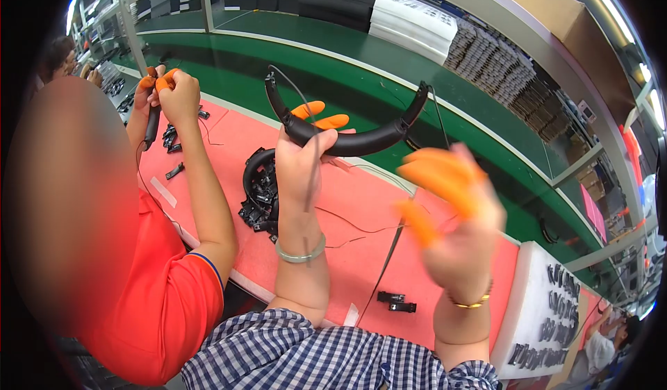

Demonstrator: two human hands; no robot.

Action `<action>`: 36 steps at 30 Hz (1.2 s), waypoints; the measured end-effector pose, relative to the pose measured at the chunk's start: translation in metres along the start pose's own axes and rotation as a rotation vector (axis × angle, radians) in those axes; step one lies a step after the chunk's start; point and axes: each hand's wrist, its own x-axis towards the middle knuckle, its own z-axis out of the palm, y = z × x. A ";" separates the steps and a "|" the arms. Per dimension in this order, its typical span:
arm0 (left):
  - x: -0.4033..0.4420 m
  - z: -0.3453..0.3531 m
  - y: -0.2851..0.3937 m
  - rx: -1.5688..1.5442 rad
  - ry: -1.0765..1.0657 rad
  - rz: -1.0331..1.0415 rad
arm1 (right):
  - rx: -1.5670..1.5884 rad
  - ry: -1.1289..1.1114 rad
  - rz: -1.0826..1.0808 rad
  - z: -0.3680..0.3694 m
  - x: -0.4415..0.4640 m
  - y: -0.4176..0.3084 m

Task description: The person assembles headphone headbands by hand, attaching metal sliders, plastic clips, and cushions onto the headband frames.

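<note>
My left hand (299,168) is closed around the left part of a black curved headphone headband (365,142), holding it above the pink-covered bench. Both ends of the band point up, and thin black wires hang from them. Orange finger cots cover some fingertips of both hands. To the right and lower, apart from the band, my right hand (462,223) is smeared by motion. Its fingers and thumb are spread, and nothing shows between them. Beneath my left forearm lies a pile of small black parts (260,192) with a black curved band beside it.
Two small black parts (397,302) lie near the bench's front. At right stands a white foam tray (517,306) with rows of black pieces. A green conveyor belt (229,63) runs behind the bench (361,251). A co-worker in a red shirt (167,272) works close at left.
</note>
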 end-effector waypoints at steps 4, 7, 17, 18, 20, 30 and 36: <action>0.008 -0.005 -0.008 -0.029 0.003 -0.014 | 1.110 0.221 0.020 -0.065 0.012 0.007; 0.009 -0.001 -0.012 -0.052 -0.020 -0.065 | 1.197 0.207 0.106 -0.089 0.012 0.002; 0.021 -0.020 -0.050 -0.166 -0.019 -0.140 | 1.214 0.225 0.004 -0.015 0.059 -0.039; 0.028 -0.018 -0.052 -0.174 -0.053 -0.135 | 1.213 0.229 -0.012 -0.014 0.062 -0.037; 0.030 -0.015 -0.053 -0.162 -0.118 -0.156 | 1.223 0.268 -0.014 -0.010 0.065 -0.037; 0.038 -0.061 -0.058 -0.204 -0.241 -0.216 | 1.327 0.246 0.052 0.001 0.038 -0.032; 0.034 -0.054 -0.078 -0.250 -0.383 -0.251 | 1.339 0.269 0.045 -0.001 0.022 -0.032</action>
